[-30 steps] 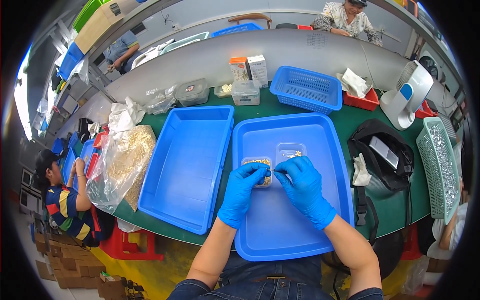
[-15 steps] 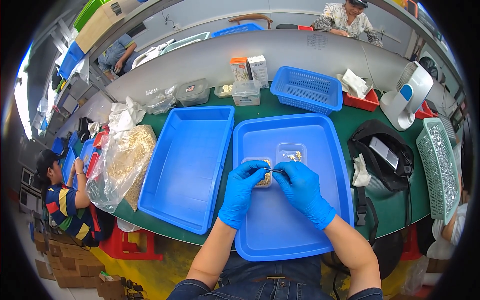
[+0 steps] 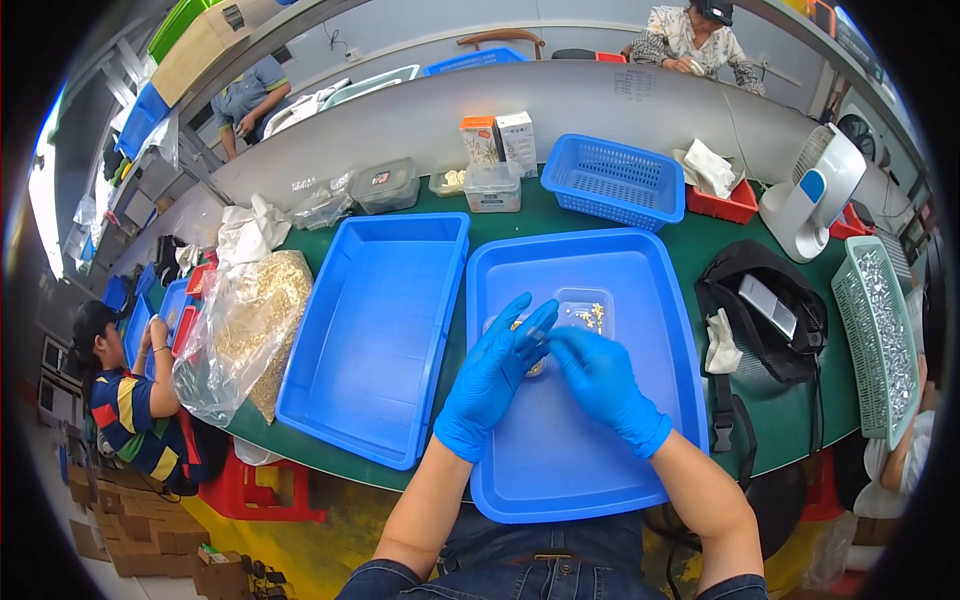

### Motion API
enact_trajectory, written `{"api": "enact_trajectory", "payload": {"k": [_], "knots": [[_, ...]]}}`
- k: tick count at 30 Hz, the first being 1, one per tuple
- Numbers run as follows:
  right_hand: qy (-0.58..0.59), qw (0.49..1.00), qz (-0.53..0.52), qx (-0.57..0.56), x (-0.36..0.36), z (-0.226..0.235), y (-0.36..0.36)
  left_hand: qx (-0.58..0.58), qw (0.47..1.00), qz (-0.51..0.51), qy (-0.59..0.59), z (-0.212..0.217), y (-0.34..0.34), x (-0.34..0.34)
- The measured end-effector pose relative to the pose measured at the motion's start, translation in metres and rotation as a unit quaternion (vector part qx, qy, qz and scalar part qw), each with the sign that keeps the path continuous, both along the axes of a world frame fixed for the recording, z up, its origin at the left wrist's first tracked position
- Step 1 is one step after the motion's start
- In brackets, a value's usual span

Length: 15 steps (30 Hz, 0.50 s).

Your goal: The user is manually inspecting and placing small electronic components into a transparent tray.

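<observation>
Both blue-gloved hands, left hand (image 3: 490, 375) and right hand (image 3: 600, 385), pinching tiny yellowish parts beside small clear plastic tray (image 3: 585, 312); probably light, slippery, best taken at edges.

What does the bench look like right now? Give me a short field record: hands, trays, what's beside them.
left hand: blue glove, fingers spread over a small clear container, partly hiding it
right hand: blue glove, fingers meeting the left hand's
small clear tray: holds a few yellowish pieces, just beyond the hands
right blue tray: under both hands
left blue tray: nothing in it
clear bag: yellowish pieces, left of the trays
grip: cannot tell
</observation>
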State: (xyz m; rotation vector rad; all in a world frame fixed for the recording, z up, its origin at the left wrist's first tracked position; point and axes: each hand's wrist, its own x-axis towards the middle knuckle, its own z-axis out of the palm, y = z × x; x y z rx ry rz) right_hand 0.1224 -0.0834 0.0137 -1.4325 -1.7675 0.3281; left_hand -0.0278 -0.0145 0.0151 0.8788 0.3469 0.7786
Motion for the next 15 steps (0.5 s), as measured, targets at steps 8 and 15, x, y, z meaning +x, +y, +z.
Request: {"api": "enact_trajectory", "payload": {"k": [8,15], "knots": [[-0.002,0.999,0.032,-0.017,-0.0007,-0.0088,0.0006,0.003,1.000,-0.022,0.003,0.0012,-0.0027,0.0007],[-0.025,0.997,-0.047,-0.056,0.0037,-0.0036,0.0031,0.009,0.999,-0.016,0.034,0.0009,-0.0032,0.0022]]}}
